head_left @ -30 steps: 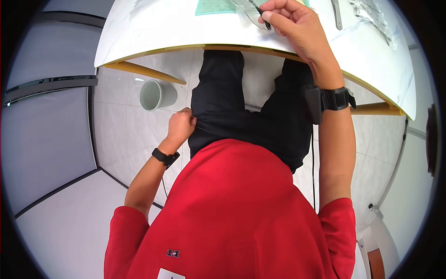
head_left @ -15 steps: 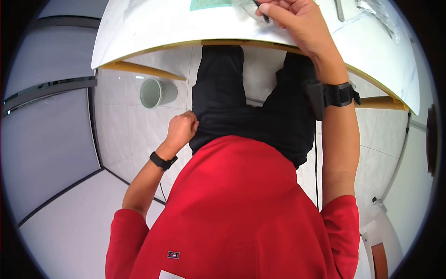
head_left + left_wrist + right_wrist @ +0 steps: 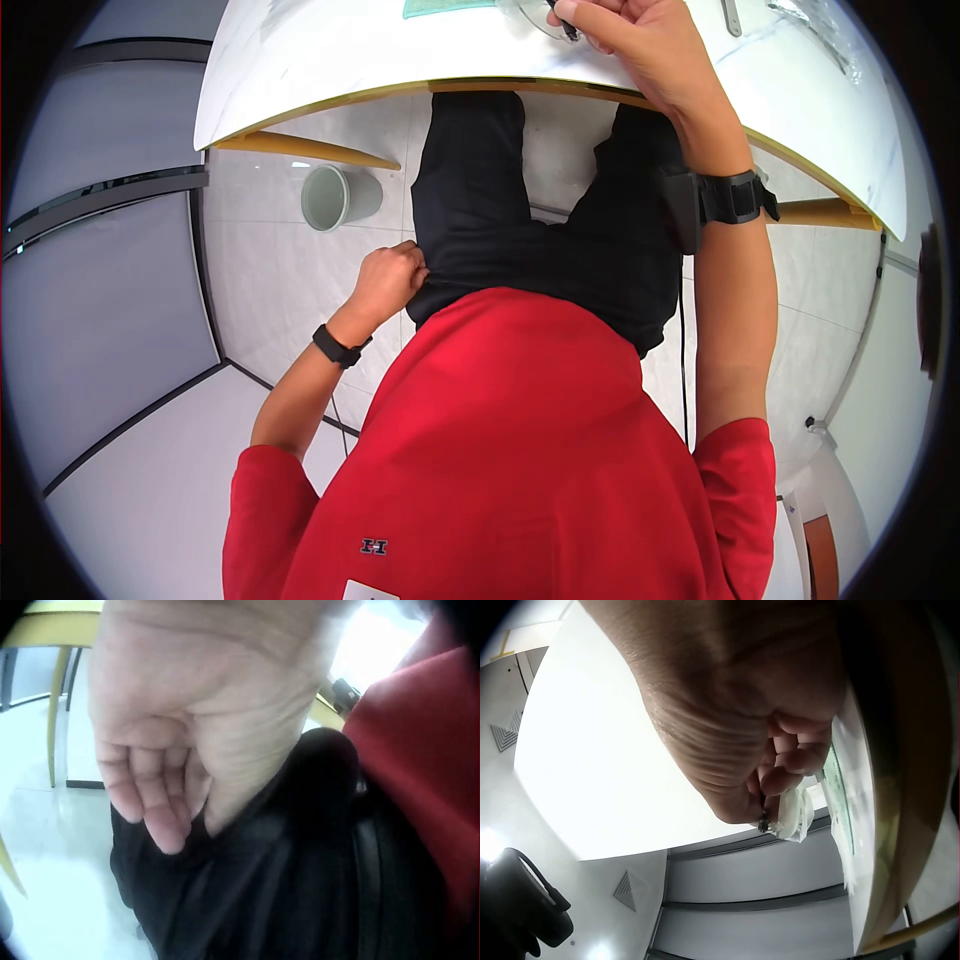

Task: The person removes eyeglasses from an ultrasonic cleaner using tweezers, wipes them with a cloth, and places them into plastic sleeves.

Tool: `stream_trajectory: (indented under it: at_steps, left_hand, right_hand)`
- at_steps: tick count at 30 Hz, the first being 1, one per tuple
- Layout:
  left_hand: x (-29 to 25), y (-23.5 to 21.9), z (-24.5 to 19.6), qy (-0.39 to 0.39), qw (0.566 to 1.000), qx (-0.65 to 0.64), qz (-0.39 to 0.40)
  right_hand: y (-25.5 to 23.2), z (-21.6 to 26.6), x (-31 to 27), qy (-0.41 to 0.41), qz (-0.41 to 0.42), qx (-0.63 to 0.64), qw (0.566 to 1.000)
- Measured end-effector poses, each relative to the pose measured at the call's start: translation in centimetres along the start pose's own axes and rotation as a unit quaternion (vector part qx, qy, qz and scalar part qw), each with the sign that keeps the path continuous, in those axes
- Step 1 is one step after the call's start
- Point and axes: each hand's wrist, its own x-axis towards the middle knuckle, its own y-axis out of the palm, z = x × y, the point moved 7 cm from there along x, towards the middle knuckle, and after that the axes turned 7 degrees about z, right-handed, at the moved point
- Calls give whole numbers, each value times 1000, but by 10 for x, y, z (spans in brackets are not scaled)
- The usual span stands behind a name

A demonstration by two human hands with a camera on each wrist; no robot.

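My right hand is over the table near its front edge, pinching a thin black stick-like piece between thumb and fingertips. Its upper end runs out of the head view, so I cannot tell its kind. Beside those fingertips is a clear, thin plastic piece; in the right wrist view this translucent plastic shows just past the fingers. My left hand rests against the black trousers at the thigh, its fingers loosely curled with nothing seen in them.
The white table has a curved front edge. A green mat lies at the top edge of view, left of the plastic. Right of the hand are a flat metal strip and clear plastic packaging. A pale bin stands on the floor.
The head view has shifted, so the table and mat sit slightly higher in it. My right hand keeps its pinch on the black piece; the left stays at the thigh.
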Motion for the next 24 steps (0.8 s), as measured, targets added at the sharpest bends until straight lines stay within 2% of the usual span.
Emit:
stream_trajectory:
  at_steps: [1,4,9,12,13,14,15,17,18,19,21,22,24]
  left_hand:
    - [1,-3,1,-9,999,13,-36]
    - [6,-2,1,3,998,44,-54]
    - [12,5,13,-24,993,63,-100]
    - [10,-2,30,-57,991,-11,-119]
    - [11,0,37,-52,992,-115,-18]
    - [8,4,39,-48,972,-216,83]
    - [5,-2,40,-49,972,-214,80]
    - [-3,-3,37,-36,946,-301,111]
    - [-5,3,38,-55,924,-358,120]
    - [-4,0,32,-54,924,-357,122]
    - [0,-18,7,20,987,-123,103]
    - [0,-17,1,20,986,-125,104]
    - [-2,-22,-9,25,998,8,52]
  right_hand:
    - [1,-2,2,2,13,0,1000]
    - [-3,1,2,3,3,-3,1000]
    - [2,2,4,1,-1,-27,1000]
    - [1,0,2,-4,13,-3,1000]
    - [1,0,2,-6,14,-2,1000]
    - [1,1,1,-2,10,-9,1000]
    - [1,2,2,0,5,-16,1000]
    - [2,2,2,0,2,-15,1000]
    - [2,2,1,0,-2,-15,1000]
    - [1,2,1,1,-5,-16,1000]
    - [0,1,2,8,2,-33,999]
    - [1,2,1,10,3,-34,999]
    - [2,4,1,7,-12,-37,999]
